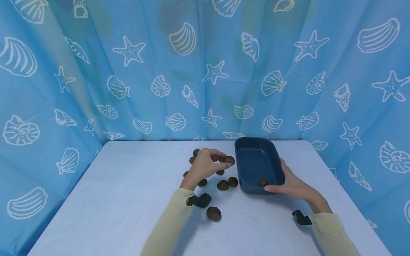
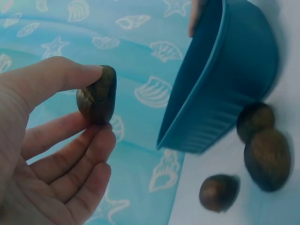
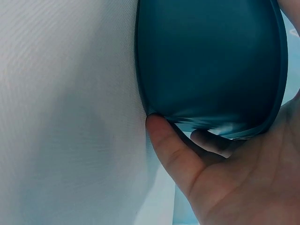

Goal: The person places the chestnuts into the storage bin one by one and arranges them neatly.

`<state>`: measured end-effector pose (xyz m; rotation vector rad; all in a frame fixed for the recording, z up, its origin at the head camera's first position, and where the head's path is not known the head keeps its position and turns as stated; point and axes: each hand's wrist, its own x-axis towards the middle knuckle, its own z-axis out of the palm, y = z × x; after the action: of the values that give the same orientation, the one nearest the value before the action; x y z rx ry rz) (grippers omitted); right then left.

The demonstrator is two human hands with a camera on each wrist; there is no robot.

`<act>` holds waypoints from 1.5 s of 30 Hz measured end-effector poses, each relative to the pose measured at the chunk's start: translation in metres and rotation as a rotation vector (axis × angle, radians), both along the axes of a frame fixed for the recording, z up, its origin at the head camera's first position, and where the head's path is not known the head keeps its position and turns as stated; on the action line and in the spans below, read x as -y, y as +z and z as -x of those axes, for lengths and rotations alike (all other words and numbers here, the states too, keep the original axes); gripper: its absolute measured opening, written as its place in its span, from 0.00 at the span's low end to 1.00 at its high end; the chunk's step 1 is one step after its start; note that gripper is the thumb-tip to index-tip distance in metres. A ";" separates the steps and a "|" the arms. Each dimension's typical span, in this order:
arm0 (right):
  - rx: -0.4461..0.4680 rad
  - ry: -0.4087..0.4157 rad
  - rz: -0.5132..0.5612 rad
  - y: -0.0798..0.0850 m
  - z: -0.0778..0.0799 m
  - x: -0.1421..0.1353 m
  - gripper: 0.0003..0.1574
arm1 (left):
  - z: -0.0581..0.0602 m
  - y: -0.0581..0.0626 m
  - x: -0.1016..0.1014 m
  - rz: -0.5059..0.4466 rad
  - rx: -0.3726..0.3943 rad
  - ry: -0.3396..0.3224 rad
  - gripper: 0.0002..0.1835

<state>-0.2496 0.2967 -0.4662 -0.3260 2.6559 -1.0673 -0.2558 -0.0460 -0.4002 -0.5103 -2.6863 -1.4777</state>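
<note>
My left hand (image 1: 205,165) pinches a dark brown, rounded water chestnut (image 2: 97,96) between thumb and fingertips. In the head view it is held up by the left side of a deep blue plastic basin (image 1: 243,186). The basin is rectangular with rounded corners and stands on the table. My right hand (image 1: 293,183) grips the basin's near right corner, thumb over the near rim and fingers along the outer side. One water chestnut (image 1: 263,182) lies inside at the near end. Two more, a water chestnut (image 1: 222,185) and its neighbour (image 1: 233,181), sit just left of the basin.
Several water chestnuts lie scattered around and behind my left hand, partly hidden by it. A single water chestnut (image 1: 214,214) lies nearer the front, beside the left forearm. The white table (image 1: 128,199) ends at a blue curtain (image 1: 198,89) with shell prints.
</note>
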 end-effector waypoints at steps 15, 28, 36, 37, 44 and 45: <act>0.007 -0.011 -0.013 0.001 -0.001 0.002 0.85 | 0.008 -0.013 -0.042 0.035 -0.039 -0.091 0.17; 0.010 -0.013 -0.002 0.000 0.000 0.000 0.85 | 0.020 -0.024 -0.072 0.094 -0.010 -0.161 0.18; 0.006 -0.018 -0.010 -0.002 0.002 0.000 0.85 | 0.022 -0.029 -0.079 0.223 -0.004 -0.181 0.17; 0.006 -0.018 -0.010 -0.002 0.002 0.000 0.85 | 0.022 -0.029 -0.080 0.245 -0.011 -0.183 0.16; 0.005 -0.012 -0.003 -0.003 0.002 0.000 0.85 | 0.020 -0.031 -0.088 0.356 -0.068 -0.193 0.16; 0.008 -0.012 -0.002 -0.003 0.002 0.000 0.85 | 0.020 -0.032 -0.089 0.371 -0.080 -0.196 0.16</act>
<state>-0.2515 0.2967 -0.4689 -0.3046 2.6550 -1.0670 -0.2761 0.0427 -0.4319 -0.8513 -2.9242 -0.9594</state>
